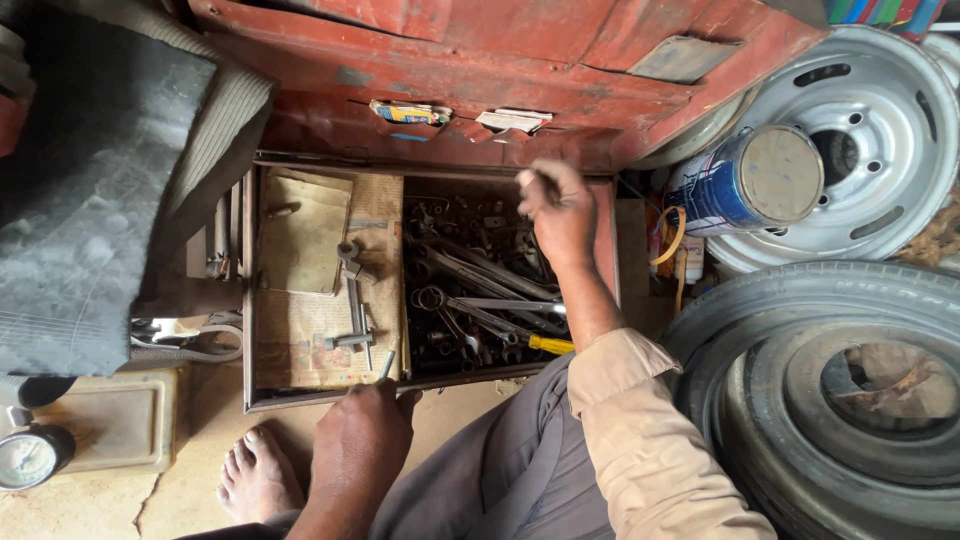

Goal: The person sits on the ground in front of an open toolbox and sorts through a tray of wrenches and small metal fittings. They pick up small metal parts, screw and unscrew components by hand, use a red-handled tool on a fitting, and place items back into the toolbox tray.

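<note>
An open metal toolbox (250, 300) sits under a red lid (500, 70). Its left compartment is lined with newspaper (320, 330) and holds a few socket pieces (352, 300). The right compartment is full of spanners (480, 285), with a yellow-handled screwdriver (550, 345) among them. My right hand (558, 212) hovers over the far side of the spanners, fingers closed around a small dark tool. My left hand (360, 435) rests at the box's near edge, pinching a thin metal rod (386, 364) that points into the left compartment.
A blue tin can (745, 180) lies against a steel wheel rim (870, 140) on the right, above a tyre (830, 400). A grey mat (90, 190) covers the left. A pressure gauge (25, 458) and my bare foot (255, 478) are at lower left.
</note>
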